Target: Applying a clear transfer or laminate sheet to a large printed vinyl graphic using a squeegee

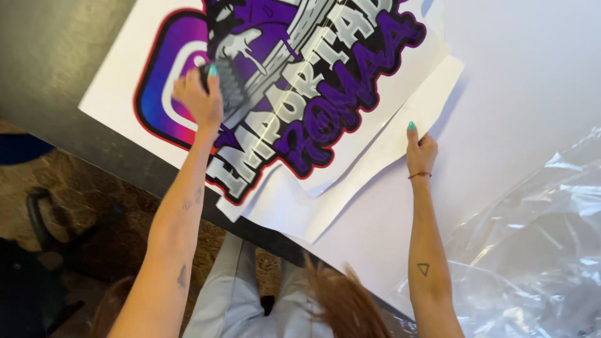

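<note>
A large printed sticker sheet with purple, black and grey graphics lies on a dark table. My left hand presses a small dark tool against the sheet's left part, fingers closed around it. My right hand rests on the white backing paper at the sheet's right edge, thumb up, pinching or holding that paper down. The white paper sticks out from under the printed sheet toward me.
A big white board covers the table's right side. Crumpled clear plastic film lies at the lower right. Below the table edge are a brown patterned floor and a dark chair base.
</note>
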